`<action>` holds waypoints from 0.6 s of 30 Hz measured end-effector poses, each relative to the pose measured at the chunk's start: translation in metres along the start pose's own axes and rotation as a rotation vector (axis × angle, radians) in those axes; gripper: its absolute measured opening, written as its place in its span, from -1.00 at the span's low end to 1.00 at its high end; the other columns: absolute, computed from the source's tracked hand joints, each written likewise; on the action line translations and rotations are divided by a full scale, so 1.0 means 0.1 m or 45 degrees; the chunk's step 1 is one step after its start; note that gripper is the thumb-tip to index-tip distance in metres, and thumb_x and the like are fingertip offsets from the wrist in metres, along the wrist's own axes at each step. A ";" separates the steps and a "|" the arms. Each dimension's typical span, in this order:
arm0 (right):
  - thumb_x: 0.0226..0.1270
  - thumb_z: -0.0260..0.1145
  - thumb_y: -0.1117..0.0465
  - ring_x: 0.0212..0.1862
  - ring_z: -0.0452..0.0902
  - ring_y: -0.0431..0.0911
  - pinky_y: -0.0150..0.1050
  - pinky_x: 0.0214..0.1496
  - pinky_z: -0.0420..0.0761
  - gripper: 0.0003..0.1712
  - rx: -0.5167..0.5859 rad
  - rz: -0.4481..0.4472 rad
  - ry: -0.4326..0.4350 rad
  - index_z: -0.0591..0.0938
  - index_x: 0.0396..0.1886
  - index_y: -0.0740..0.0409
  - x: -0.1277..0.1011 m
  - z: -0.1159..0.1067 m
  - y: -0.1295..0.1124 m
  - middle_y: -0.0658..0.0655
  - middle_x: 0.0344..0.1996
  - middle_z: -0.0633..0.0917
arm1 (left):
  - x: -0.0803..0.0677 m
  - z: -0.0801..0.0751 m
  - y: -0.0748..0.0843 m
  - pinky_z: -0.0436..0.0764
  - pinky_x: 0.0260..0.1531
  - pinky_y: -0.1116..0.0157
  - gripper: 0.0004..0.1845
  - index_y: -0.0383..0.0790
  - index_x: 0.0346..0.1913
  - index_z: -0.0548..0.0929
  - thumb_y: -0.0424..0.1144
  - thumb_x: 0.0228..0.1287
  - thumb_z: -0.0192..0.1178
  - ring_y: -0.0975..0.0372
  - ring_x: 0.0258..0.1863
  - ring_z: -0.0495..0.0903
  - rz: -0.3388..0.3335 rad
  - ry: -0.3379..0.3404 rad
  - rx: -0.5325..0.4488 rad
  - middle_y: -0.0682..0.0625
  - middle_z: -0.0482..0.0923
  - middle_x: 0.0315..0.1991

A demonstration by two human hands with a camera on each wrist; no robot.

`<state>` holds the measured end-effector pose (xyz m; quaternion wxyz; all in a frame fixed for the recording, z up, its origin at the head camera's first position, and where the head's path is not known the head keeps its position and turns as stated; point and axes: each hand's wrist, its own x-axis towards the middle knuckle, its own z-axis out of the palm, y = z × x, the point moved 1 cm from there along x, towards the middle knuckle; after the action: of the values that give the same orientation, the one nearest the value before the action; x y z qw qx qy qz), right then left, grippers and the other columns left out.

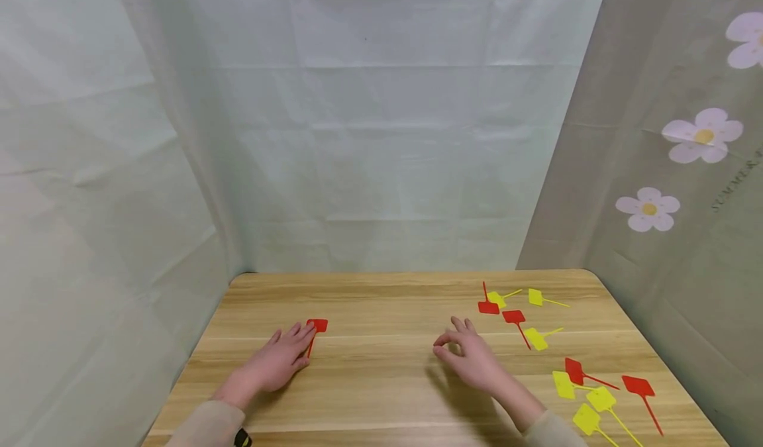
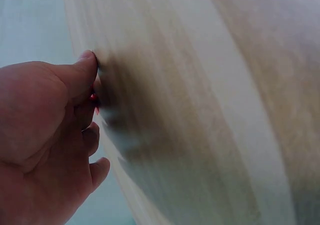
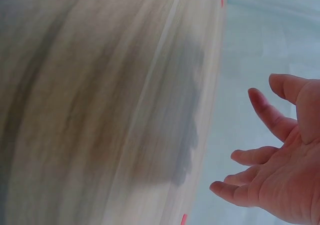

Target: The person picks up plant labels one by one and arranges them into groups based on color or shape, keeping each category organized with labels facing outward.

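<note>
On the left of the wooden table, my left hand (image 1: 277, 361) rests its fingertips on a red tag (image 1: 320, 325) with a square head and thin stem. Its fingers are nearly straight, and the thumb lies apart, beside the stem. The left wrist view shows only a bit of red (image 2: 94, 97) past the thumb; the fingers hide the rest. Right of centre, my right hand (image 1: 471, 361) hovers over the table and holds nothing. Its thumb and index finger bend toward each other with a gap, as the right wrist view of the hand (image 3: 280, 165) also shows.
Several red and yellow tags lie at the right: a far group with a red tag (image 1: 514, 316) and a yellow tag (image 1: 537, 339), and a nearer group with a yellow tag (image 1: 563, 385) and a red tag (image 1: 638, 386). Cloth curtains (image 1: 393, 169) surround the wooden table (image 1: 381, 381).
</note>
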<state>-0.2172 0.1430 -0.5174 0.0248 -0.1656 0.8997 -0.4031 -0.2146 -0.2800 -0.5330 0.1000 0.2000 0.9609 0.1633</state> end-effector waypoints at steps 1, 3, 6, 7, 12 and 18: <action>0.55 0.42 0.09 0.58 -0.07 0.63 0.64 0.44 0.10 -0.91 0.001 0.004 -0.002 0.77 -0.25 -0.20 -0.01 -0.01 0.01 0.55 0.53 0.35 | 0.00 0.01 0.00 0.04 0.51 -0.41 -0.34 -0.43 0.61 0.31 -0.15 0.65 0.17 -0.26 0.65 0.07 0.000 0.001 0.003 -0.28 0.18 0.66; 0.55 0.42 0.07 0.59 -0.07 0.63 0.65 0.44 0.08 -0.91 0.004 0.008 -0.003 0.78 -0.24 -0.17 -0.02 -0.02 0.02 0.54 0.53 0.34 | 0.01 0.02 0.00 0.05 0.50 -0.43 -0.34 -0.43 0.60 0.32 -0.15 0.64 0.19 -0.26 0.64 0.09 -0.005 0.004 0.002 -0.29 0.19 0.65; 0.54 0.43 0.06 0.58 -0.08 0.64 0.67 0.43 0.05 -0.91 0.007 0.014 -0.004 0.79 -0.23 -0.11 -0.05 -0.02 0.03 0.53 0.54 0.34 | 0.02 0.02 -0.01 0.05 0.49 -0.44 -0.35 -0.44 0.59 0.35 -0.17 0.62 0.21 -0.27 0.63 0.11 -0.024 0.013 -0.008 -0.30 0.22 0.64; 0.54 0.43 0.06 0.59 -0.07 0.63 0.67 0.43 0.04 -0.90 0.006 0.016 -0.005 0.79 -0.22 -0.10 -0.06 -0.03 0.03 0.53 0.54 0.34 | 0.02 0.02 -0.01 0.06 0.49 -0.44 -0.35 -0.43 0.58 0.36 -0.17 0.62 0.22 -0.27 0.63 0.12 -0.033 0.014 -0.008 -0.30 0.23 0.63; 0.54 0.43 0.05 0.60 -0.05 0.60 0.65 0.45 0.05 -0.92 -0.021 0.034 -0.023 0.80 -0.17 -0.13 -0.11 0.00 0.03 0.52 0.54 0.35 | 0.05 0.03 -0.03 0.05 0.50 -0.43 -0.35 -0.42 0.57 0.40 -0.18 0.58 0.27 -0.27 0.63 0.13 -0.084 0.000 -0.022 -0.29 0.25 0.63; 0.54 0.43 0.05 0.59 -0.01 0.59 0.63 0.47 0.04 -0.94 -0.015 0.044 -0.035 0.80 -0.16 -0.14 -0.14 0.04 0.08 0.50 0.52 0.39 | 0.08 0.01 -0.01 0.06 0.52 -0.39 -0.35 -0.45 0.54 0.41 -0.23 0.54 0.30 -0.29 0.62 0.14 -0.103 -0.010 -0.059 -0.33 0.24 0.62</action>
<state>-0.2060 0.1496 -0.5272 0.0431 -0.1557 0.9044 -0.3949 -0.2219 -0.2771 -0.5354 0.1148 0.1593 0.9638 0.1806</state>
